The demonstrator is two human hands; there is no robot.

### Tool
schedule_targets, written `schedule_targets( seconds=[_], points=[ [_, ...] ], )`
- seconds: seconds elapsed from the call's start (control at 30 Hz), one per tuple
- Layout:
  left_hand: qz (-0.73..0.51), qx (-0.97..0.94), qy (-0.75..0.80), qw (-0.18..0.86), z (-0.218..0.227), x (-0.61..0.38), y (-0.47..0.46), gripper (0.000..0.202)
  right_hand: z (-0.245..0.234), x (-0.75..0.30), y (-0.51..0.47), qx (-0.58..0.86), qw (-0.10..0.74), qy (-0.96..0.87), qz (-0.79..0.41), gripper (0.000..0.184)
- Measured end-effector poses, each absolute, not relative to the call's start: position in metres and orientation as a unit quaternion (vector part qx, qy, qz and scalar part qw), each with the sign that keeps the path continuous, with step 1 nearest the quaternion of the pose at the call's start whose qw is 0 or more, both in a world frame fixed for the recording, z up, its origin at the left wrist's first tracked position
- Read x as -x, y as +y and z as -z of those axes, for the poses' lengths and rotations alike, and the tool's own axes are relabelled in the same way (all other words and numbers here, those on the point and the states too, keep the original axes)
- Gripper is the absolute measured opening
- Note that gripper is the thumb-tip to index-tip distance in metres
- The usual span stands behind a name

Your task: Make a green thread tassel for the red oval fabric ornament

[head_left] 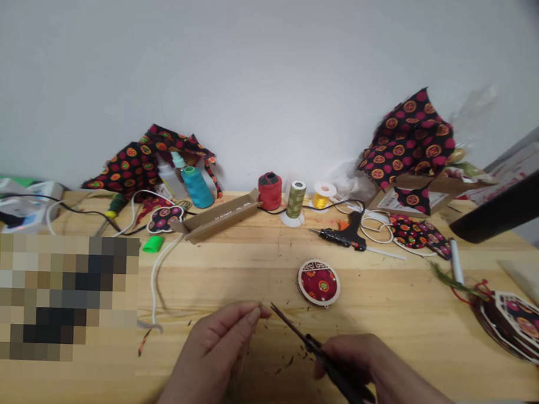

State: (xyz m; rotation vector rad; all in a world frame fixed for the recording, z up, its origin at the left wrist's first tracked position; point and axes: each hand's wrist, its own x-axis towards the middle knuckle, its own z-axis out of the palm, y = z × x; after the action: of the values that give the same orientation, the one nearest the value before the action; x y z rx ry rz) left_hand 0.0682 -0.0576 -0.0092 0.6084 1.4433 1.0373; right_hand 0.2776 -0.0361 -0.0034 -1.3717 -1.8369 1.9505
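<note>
I watch both hands through the head camera, and I take the round pendant (320,284), lying flat on the worktop (231,277) with its pale openwork rim and dark red patterned cloth, as my landmark. The left hand (222,347) is nearer me than the pendant and off to its left, thumb and forefinger pinched together on a thin strand (260,306); too little of it shows for me to make out the material. The right hand (356,370), nearer me than the pendant, is closed around the handles of dark scissors (309,339), whose blades lie nearly together. Their tips point at the left fingertips, close by but apart, as far as I can tell. Small dark scraps (285,363) lie on the near side of the pendant. Beyond it I see a black glue gun (348,233), and farther back a yellow spool (321,196), an olive spool (296,203) and a red spool (270,193). Back and to the pendant's left are a long cardboard tray (222,218), a blue thread cone (198,189) and a green cap (153,244); well to its right sits a stack of framed ornaments (524,326).
</note>
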Motion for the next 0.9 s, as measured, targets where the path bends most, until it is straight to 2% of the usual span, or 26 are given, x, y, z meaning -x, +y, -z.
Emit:
schedule_targets(
  seconds=[0.13, 0.43, 0.57, 0.73, 0.9],
  points=[
    [-0.454, -0.257, 0.594, 0.613, 0.005, -0.068, -0.058, 0.022, -0.009, -0.267, -0.033, 0.462, 0.035, -0.555, -0.691, 0.015],
    [-0.421, -0.282, 0.569, 0.647, 0.004, -0.066, -0.058, 0.018, -0.006, -0.254, -0.037, 0.507, 0.088, -0.488, -0.705, 0.006],
    [-0.423, -0.303, 0.573, 0.633, 0.006, -0.064, -0.058, 0.016, -0.001, -0.254, -0.035, 0.501, 0.062, -0.501, -0.703, 0.003],
    [-0.435, -0.300, 0.566, 0.633, 0.005, -0.065, -0.057, 0.016, 0.013, -0.256, -0.033, 0.462, 0.099, -0.530, -0.704, 0.013],
    [-0.451, -0.276, 0.564, 0.634, 0.006, -0.067, -0.057, 0.016, 0.015, -0.259, -0.034, 0.448, 0.075, -0.598, -0.661, 0.017]
  ],
)
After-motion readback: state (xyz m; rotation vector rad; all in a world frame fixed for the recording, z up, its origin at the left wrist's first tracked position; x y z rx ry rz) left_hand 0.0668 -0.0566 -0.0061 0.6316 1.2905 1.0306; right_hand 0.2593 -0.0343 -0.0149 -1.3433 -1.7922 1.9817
